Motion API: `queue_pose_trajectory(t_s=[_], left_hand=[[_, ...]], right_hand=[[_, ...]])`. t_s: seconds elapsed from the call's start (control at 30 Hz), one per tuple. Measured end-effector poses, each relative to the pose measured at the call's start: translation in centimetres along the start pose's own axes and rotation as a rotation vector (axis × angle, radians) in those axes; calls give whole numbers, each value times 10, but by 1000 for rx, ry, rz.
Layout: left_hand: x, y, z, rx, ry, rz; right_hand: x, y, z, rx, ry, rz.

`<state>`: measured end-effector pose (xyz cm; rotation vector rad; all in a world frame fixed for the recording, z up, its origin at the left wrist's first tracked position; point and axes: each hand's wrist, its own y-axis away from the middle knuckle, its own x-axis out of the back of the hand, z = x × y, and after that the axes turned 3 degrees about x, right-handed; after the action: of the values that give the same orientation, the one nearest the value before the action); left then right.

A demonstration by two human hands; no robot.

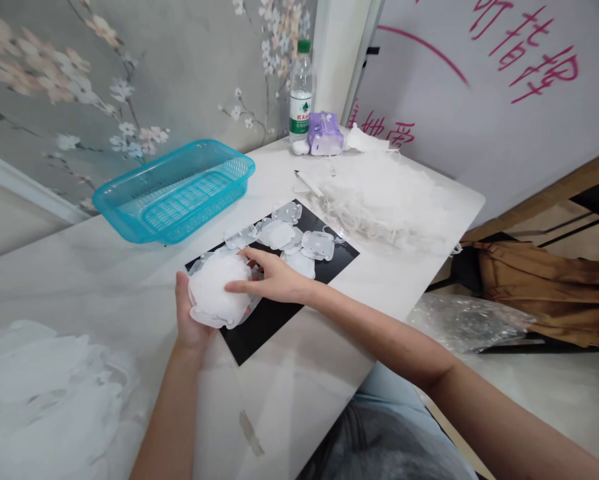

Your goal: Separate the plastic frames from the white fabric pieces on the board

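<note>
My left hand cups a domed, white translucent plastic piece from below, and a flat rim shows around the dome. My right hand lies over its top right side, with the fingers pressing on the dome. Both hands are above a black mat on the white table. Several flat translucent plastic pieces lie overlapping on the mat just beyond my right hand.
A blue plastic basket stands at the left of the table. At the far end are a water bottle and a purple tissue pack. A heap of white netting lies to the right, and a plastic bag lies beyond the table edge.
</note>
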<state>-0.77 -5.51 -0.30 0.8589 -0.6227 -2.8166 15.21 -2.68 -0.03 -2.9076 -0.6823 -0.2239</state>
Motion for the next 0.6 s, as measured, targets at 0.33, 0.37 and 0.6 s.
queue_pose_trajectory(t_s=[0.33,0.37,0.6], left_hand=[[4,2,-5,-106,-329,16],[4,1,-5,-104,-332,27],[2,-4,-12,-169,-301,36]], right_hand=[[0,-4,8,-51,-154,49],[0,-4,9,-36,-169,22],[-6,-1,8,154,76,44]])
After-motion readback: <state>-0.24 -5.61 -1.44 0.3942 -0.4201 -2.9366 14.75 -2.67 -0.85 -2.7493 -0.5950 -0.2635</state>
